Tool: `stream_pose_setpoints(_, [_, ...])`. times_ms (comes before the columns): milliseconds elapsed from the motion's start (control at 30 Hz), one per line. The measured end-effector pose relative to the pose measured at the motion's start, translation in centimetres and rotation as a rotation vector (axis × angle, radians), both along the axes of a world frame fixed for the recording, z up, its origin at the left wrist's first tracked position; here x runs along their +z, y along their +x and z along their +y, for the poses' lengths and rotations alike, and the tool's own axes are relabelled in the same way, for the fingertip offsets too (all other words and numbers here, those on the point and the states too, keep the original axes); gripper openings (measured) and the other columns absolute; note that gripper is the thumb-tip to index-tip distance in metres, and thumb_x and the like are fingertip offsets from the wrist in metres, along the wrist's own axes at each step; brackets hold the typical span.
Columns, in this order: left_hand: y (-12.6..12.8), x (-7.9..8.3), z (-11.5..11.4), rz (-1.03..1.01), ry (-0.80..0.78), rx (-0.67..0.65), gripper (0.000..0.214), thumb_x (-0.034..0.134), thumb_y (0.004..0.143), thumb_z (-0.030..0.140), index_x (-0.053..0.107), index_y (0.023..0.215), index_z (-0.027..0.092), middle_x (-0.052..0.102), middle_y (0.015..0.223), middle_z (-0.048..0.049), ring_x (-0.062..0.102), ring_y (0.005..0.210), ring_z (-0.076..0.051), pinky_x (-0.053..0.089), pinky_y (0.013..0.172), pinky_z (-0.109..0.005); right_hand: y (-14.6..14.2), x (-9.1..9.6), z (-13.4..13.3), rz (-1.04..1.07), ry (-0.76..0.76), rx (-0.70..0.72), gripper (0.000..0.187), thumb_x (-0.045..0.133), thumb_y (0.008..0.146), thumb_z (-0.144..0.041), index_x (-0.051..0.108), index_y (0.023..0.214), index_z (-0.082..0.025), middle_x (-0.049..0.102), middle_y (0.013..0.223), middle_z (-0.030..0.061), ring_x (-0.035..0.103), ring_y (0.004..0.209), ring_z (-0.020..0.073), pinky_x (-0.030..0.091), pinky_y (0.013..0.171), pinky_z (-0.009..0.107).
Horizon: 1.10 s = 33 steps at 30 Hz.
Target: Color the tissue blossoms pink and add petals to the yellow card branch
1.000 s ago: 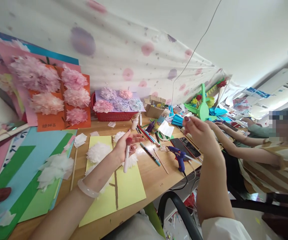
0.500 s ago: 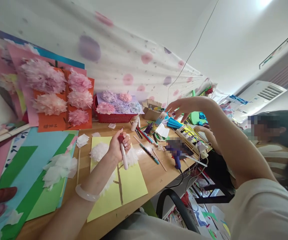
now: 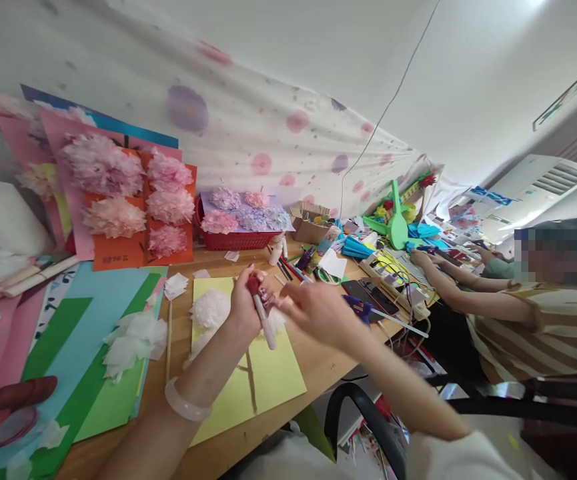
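My left hand [image 3: 249, 303] is closed around a white marker pen [image 3: 267, 327] with a dark red end, held slanting over a yellow sheet [image 3: 281, 377]. A brown stem is drawn on that sheet, and white tissue-paper flowers [image 3: 210, 308] rest on its upper part. Close by on the right, my right hand [image 3: 318, 313] reaches toward the left one. Its fingers are bent and smeared by motion, so whether they touch the pen cannot be made out.
Behind stands a red basket [image 3: 238, 240] with paper flowers. Coloured sheets [image 3: 75, 360] and white tissue [image 3: 133, 343] lie to the left. A glue gun [image 3: 359, 308], a phone [image 3: 375, 293] and a power strip [image 3: 398, 283] sit to the right, where another person [image 3: 533, 313] works.
My right hand has come down from above the clutter on the right to beside my left hand. My left hand still holds the marker pen. The view has shifted slightly.
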State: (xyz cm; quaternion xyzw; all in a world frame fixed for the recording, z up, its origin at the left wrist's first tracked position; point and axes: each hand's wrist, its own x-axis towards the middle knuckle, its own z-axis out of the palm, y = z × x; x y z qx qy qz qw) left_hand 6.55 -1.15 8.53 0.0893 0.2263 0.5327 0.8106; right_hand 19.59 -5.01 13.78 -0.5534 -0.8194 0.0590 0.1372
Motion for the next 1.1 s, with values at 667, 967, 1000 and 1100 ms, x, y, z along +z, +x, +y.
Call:
stream_pose_setpoints(667, [4.8,-0.9,2.7,0.136,-0.046,-0.073,0.059,0.038,0.095,0.049,0.031,0.044,0.021,0.021,0.03,0.0064,0.028,0.031,-0.008,0.031,0.04,-0.021,7.8,-9.4,-4.7,1.327,-0.591,-0.121,0.041,0.06,0.085,-0.06,0.057,0.093,-0.02,0.06,0.06,-0.0011,0.055,0.052,0.0131,0.041,0.053,0.025])
stream_pose_setpoints(967, [9.3,-1.7,3.2,0.017,-0.018,-0.328,0.067,0.03,0.091,0.066,0.064,0.118,0.015,0.065,0.126,-0.0187,0.061,0.118,-0.028,0.046,0.094,-0.04,10.0,-9.5,-4.4,1.564,-0.826,0.074,0.034,0.063,0.084,-0.055,0.063,0.092,-0.023,0.033,0.043,-0.0108,0.025,0.033,0.0064,0.029,0.036,0.021])
stream_pose_setpoints(1000, [9.8,-2.0,2.9,0.021,-0.019,-0.377,0.069,0.027,0.091,0.067,0.063,0.121,0.015,0.063,0.128,-0.0192,0.061,0.117,-0.029,0.046,0.095,-0.042,9.5,-9.5,-3.7,1.572,-0.875,0.162,0.035,0.062,0.083,-0.057,0.065,0.092,-0.023,0.042,0.045,-0.0076,0.035,0.035,0.0086,0.035,0.039,0.023])
stream_pose_setpoints(1100, [10.4,-2.6,1.6,0.048,-0.024,-0.512,0.076,0.021,0.093,0.066,0.06,0.125,0.009,0.064,0.126,-0.0216,0.065,0.111,-0.029,0.049,0.092,-0.042,8.7,-9.7,-0.9,1.617,-0.663,0.004,0.032,0.07,0.076,-0.056,0.067,0.086,-0.026,0.067,0.07,0.003,0.065,0.064,0.0218,0.053,0.059,0.035])
